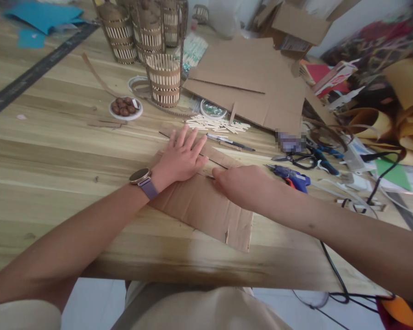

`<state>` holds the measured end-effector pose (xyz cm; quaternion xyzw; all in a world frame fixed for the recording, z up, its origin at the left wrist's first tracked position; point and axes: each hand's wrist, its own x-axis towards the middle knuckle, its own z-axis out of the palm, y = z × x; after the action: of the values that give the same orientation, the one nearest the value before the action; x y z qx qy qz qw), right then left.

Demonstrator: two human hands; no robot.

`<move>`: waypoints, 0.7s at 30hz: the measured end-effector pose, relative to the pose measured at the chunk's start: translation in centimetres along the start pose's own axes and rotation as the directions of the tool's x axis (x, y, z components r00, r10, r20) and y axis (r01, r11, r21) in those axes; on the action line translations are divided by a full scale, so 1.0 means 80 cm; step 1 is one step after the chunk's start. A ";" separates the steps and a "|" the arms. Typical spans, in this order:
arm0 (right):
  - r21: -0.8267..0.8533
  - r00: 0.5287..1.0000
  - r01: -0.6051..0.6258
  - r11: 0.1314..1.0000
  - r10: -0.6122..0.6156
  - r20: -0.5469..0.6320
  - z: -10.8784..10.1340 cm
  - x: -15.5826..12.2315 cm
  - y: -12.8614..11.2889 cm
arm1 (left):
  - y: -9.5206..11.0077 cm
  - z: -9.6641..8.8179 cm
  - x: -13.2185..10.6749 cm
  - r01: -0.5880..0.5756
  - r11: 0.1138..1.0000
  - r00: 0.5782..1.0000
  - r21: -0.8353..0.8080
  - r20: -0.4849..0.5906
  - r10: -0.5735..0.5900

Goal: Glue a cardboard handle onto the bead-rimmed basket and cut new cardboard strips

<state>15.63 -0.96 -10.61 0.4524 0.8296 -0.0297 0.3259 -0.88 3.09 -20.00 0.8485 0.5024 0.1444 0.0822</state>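
Note:
A piece of brown cardboard (pixel 206 208) lies on the wooden table in front of me. My left hand (pixel 181 158) rests flat on it with fingers spread, and a watch is on that wrist. My right hand (pixel 239 183) is closed around a slim tool (pixel 209 177). Only its thin metal tip shows, pointing left over the cardboard close to my left thumb; its kind is hidden by the fingers. A dark straight line (pixel 213 161) runs along the cardboard's far side, passing under the left hand. A pen (pixel 230 143) lies just beyond.
Small wooden sticks (pixel 216 123) and a larger cardboard sheet (pixel 248 82) lie beyond. A stick basket (pixel 163 80) stands near a bowl of brown balls (pixel 125 107). On the right are a blue glue gun (pixel 291 178), scissors (pixel 301 159) and cables (pixel 378 183).

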 end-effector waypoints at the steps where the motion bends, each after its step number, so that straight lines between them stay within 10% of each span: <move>1: 0.002 1.000 -0.012 1.000 0.012 0.014 0.001 -0.001 0.000 | 0.000 0.000 0.000 0.004 1.000 1.000 -0.001 0.005 -0.004; 21: 0.026 1.000 -0.008 1.000 0.009 -0.015 0.020 -0.008 0.014 | 0.002 -0.006 0.001 0.056 0.997 0.993 0.053 0.097 -0.061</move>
<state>17.57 -1.32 -11.23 0.4604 0.8296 -0.0357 0.3138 -0.86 3.12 -19.48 0.8414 0.5257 0.0874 0.0898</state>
